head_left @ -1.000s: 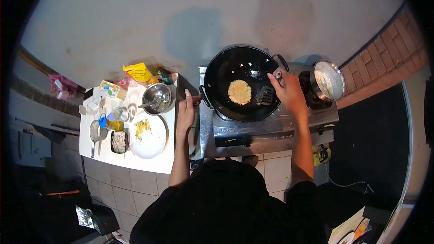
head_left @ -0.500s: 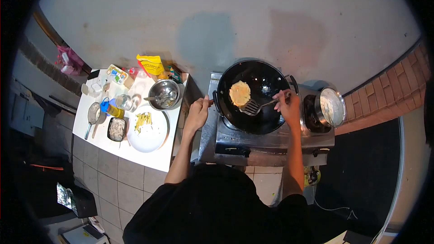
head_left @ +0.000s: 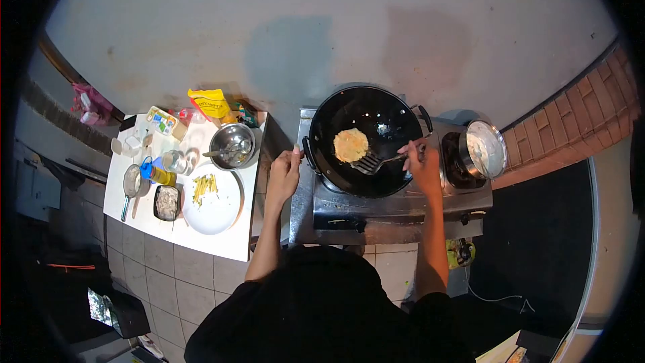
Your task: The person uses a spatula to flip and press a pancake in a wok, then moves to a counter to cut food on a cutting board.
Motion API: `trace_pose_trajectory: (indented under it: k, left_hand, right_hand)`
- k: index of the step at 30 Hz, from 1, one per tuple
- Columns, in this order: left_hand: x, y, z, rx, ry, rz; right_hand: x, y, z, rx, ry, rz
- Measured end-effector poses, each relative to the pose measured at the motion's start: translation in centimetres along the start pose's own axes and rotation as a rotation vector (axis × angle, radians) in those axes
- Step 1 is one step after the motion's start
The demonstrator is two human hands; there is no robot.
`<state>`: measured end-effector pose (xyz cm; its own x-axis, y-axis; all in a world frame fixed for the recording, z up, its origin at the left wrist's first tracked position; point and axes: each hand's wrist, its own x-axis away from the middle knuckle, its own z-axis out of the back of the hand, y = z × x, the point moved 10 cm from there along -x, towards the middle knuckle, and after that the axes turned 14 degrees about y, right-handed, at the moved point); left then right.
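A black wok (head_left: 396,178) stands on the left burner. Inside it, a round golden pancake (head_left: 351,144) lies left of the middle. My right hand (head_left: 423,168) is closed around the handle of a slotted spatula (head_left: 367,163), whose head reaches the pancake's lower right edge. Whether the blade is under the pancake is hard to see. Beside the wok's left loop handle (head_left: 307,154) is my left hand (head_left: 285,173), its fingers drawn together; the frames do not show whether they grip it.
On the right burner sits a metal pot (head_left: 496,154) with pale batter. The white table (head_left: 225,245) at left bears a plate (head_left: 213,222) with yellowish strips, a steel bowl (head_left: 250,142), a black tub (head_left: 167,203), a small saucepan (head_left: 132,180) and a yellow bag (head_left: 209,104).
The spatula head has shifted slightly against the pancake's lower right edge. My left hand has turned a little beside the wok handle. The whole view has shifted slightly.
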<state>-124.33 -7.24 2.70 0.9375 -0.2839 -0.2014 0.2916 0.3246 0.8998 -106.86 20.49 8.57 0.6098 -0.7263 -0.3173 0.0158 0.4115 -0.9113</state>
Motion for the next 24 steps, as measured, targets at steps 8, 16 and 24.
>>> trace_pose_trajectory:
  k: [8,16,24]
  left_hand:
    - [0.1,-1.4,-0.2,0.049,0.019,0.089]
    - [0.0,-1.5,-0.2,0.024,0.019,0.086]
    - [-0.1,-1.9,-0.5,0.049,0.044,0.048]
  right_hand:
    - [-0.4,0.7,0.6,-0.008,0.073,0.004]
    - [-0.4,1.3,0.0,-0.031,0.139,-0.023]
    - [0.3,2.3,-1.1,-0.101,0.061,-0.089]
